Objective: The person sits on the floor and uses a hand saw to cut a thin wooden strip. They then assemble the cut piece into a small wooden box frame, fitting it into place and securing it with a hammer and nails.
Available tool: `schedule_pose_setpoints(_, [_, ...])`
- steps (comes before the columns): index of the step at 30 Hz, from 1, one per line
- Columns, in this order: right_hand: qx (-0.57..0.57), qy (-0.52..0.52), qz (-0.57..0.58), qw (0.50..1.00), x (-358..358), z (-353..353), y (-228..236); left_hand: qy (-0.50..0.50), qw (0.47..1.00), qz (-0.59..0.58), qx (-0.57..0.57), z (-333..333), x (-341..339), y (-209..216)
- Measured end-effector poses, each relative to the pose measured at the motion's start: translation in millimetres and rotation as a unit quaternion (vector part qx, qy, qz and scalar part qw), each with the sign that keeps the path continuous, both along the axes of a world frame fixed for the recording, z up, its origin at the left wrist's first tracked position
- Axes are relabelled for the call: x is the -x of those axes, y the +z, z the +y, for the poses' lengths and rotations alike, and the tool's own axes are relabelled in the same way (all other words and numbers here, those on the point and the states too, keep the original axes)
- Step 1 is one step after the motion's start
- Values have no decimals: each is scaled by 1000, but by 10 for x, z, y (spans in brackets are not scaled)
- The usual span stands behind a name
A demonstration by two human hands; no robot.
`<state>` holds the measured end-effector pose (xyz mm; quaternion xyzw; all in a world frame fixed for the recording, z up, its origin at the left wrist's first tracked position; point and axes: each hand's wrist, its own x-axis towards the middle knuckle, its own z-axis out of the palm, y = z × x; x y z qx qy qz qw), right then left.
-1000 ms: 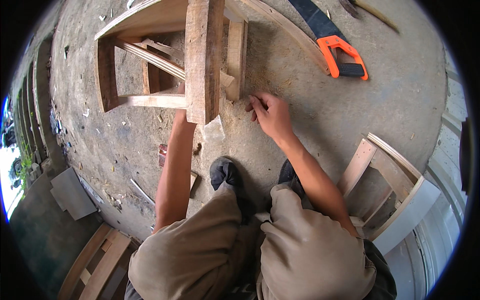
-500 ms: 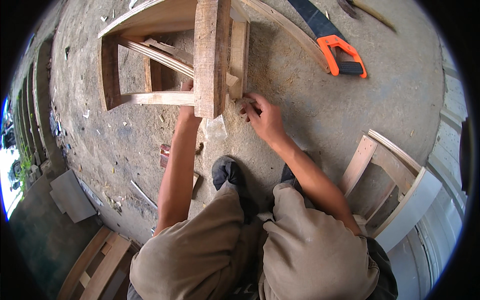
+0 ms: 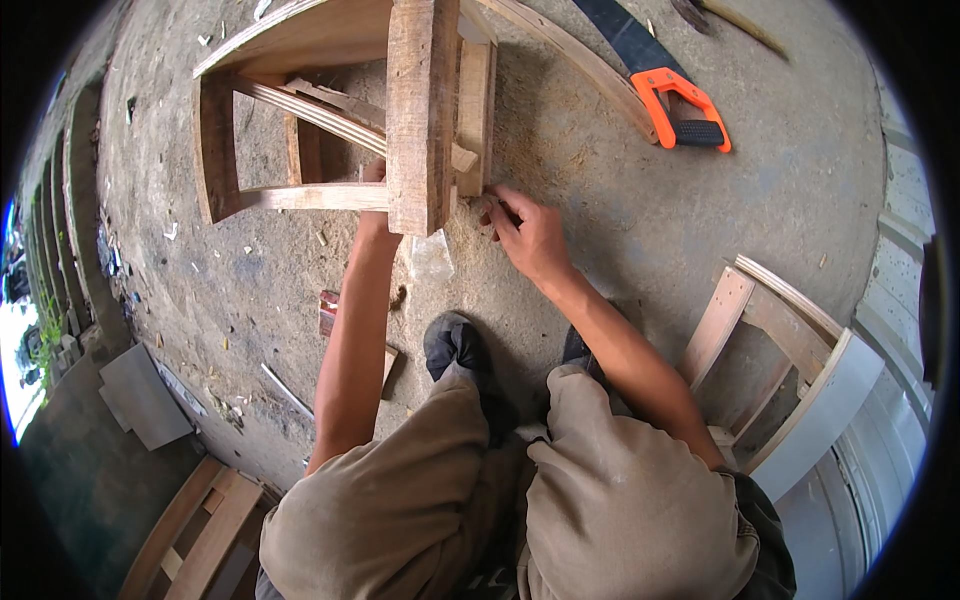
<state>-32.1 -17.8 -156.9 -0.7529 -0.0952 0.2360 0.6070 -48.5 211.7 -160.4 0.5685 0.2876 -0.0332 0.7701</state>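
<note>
A wooden frame [image 3: 420,120] of posts, rails and a curved plywood panel stands on the concrete in front of me. My left hand [image 3: 374,212] reaches in behind its thick front post, which hides the fingers. Beside the lower end of the shorter right post [image 3: 474,120] is my right hand [image 3: 528,238], its fingers curled together in a pinch. Whatever lies between those fingertips is too small to make out. The end of a thin wood strip [image 3: 463,158] pokes out between the two posts. On the floor between my hands lies a clear plastic bag [image 3: 432,257].
An orange-handled handsaw [image 3: 680,105] lies at the far right, beside a curved wooden strip [image 3: 580,65] and a hammer [image 3: 745,28]. Another wooden frame [image 3: 790,350] leans near the right wall. Slatted wood [image 3: 205,530] stands at lower left. A red box [image 3: 328,312] sits by my left forearm.
Both hands stay in nearly the same place. The fingers of my right hand have curled slightly tighter. The frame and tools look unmoved.
</note>
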Motion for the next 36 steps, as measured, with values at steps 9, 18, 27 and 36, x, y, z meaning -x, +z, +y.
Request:
schedule_pose_setpoints(9, [11,-2,-61,998,46,4,-78,12,998,-36,44,-95,-17,-45])
schedule_pose_setpoints(18, [-2,-9,-16,1000,69,15,-100,15,998,-46,46,-188,-21,1])
schedule_pose_setpoints(27, [-5,-3,-30,1000,73,14,-160,59,996,-25,57,-296,-54,5])
schedule_pose_setpoints(36, [-6,-16,-39,999,15,-13,-97,66,997,-26,-31,-384,-99,14])
